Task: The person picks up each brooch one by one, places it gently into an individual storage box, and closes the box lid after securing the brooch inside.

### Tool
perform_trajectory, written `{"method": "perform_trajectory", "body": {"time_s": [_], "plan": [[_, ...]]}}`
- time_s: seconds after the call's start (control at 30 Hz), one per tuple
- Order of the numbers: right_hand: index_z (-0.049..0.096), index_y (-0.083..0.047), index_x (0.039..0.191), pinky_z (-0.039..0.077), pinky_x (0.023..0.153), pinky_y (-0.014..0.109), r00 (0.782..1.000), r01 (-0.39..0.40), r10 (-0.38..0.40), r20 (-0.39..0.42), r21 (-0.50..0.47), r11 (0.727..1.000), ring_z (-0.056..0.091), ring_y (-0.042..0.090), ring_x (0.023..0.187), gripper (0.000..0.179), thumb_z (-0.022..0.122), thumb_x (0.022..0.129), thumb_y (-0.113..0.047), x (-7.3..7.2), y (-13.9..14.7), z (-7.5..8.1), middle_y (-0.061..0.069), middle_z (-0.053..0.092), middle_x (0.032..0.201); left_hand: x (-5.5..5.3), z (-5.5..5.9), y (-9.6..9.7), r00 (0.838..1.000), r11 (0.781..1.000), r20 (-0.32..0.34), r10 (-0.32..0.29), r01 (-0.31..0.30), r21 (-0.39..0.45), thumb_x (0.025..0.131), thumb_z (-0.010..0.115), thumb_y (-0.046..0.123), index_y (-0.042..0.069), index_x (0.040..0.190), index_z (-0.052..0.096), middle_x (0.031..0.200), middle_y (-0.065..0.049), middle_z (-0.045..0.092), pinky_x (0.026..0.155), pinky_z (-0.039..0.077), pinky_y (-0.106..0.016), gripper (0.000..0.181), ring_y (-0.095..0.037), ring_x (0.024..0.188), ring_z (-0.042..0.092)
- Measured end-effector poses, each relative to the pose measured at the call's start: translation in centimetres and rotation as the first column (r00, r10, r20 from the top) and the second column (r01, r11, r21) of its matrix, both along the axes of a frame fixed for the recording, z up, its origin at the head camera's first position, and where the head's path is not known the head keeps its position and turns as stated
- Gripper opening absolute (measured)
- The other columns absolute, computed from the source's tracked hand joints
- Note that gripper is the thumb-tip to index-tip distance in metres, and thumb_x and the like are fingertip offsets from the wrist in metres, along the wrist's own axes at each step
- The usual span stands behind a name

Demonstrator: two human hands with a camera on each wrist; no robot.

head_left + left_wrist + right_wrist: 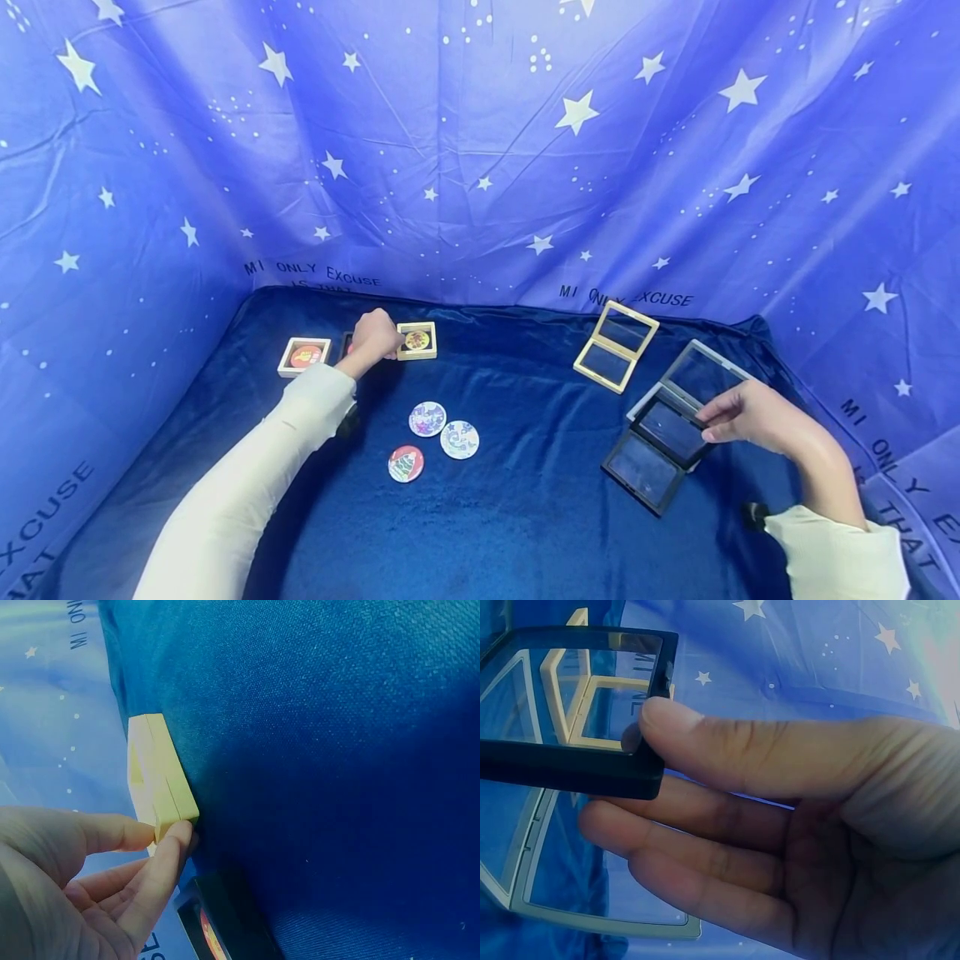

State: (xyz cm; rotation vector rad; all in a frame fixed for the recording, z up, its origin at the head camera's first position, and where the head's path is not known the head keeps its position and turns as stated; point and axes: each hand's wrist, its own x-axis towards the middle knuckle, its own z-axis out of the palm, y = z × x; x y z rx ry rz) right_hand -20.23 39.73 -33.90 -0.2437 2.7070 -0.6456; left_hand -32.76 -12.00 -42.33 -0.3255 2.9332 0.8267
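Pinching a corner of the open black frame, the right hand has its thumb on the rim and its fingers underneath, loosely bent. Two hinged panels with clear windows make up this frame, on the person's right; it overlaps an open grey frame in the head view (whether they touch, I cannot tell). The left hand, thumb and fingers closed to the frame's thickness, pinches the end of a shut pale yellow frame showing a yellow round badge. Just beside that sits a shut black frame with a red badge, then a white frame with an orange-red one.

Behind the yellow frame, the cloth soon ends at the starry curtain; an open gold frame sits near that edge too. Bare cloth stretches from the loose purple, blue-and-white and red badges to the right-hand frames.
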Motion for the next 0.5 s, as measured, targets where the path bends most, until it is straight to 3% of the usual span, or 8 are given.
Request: {"method": "perform_trajectory", "body": {"time_s": [0.23, 0.4, 0.5], "plan": [[0.074, 0.010, 0.104, 0.060, 0.073, 0.039, 1.000, -0.002, 0.002, -0.024, 0.015, 1.000, 0.072, 0.020, 0.083, 0.023, 0.077, 0.087, -0.006, 0.00, -0.02, -0.01, 0.018, 0.077, 0.095, 0.07, 0.18, -0.03, 1.000, 1.000, -0.025, 0.006, -0.006, -0.007, 0.079, 0.065, 0.004, 0.005, 0.066, 0.074, 0.044, 0.004, 0.059, 0.056, 0.052, -0.028, 0.016, -0.015, 0.049, 0.068], [0.072, 0.013, 0.107, 0.061, 0.073, 0.041, 1.000, 0.023, -0.023, -0.001, -0.013, 1.000, 0.072, 0.021, 0.082, 0.025, 0.075, 0.089, -0.005, 0.01, -0.07, -0.05, 0.019, 0.077, 0.094, 0.31, 0.17, -0.06, 0.999, 1.000, -0.047, 0.011, -0.011, 0.003, 0.079, 0.065, 0.005, 0.006, 0.066, 0.074, 0.044, 0.005, 0.059, 0.059, 0.052, -0.029, 0.016, -0.009, 0.043, 0.059], [0.072, 0.012, 0.107, 0.061, 0.072, 0.039, 1.000, 0.030, -0.030, -0.009, -0.012, 0.999, 0.073, 0.019, 0.082, 0.025, 0.074, 0.089, -0.005, -0.06, -0.18, -0.06, 0.018, 0.078, 0.094, 0.42, 0.12, -0.13, 0.998, 1.000, -0.064, 0.005, -0.005, 0.006, 0.079, 0.065, 0.005, 0.006, 0.065, 0.074, 0.045, 0.005, 0.059, 0.062, 0.054, -0.031, 0.017, -0.011, 0.045, 0.060]]}}
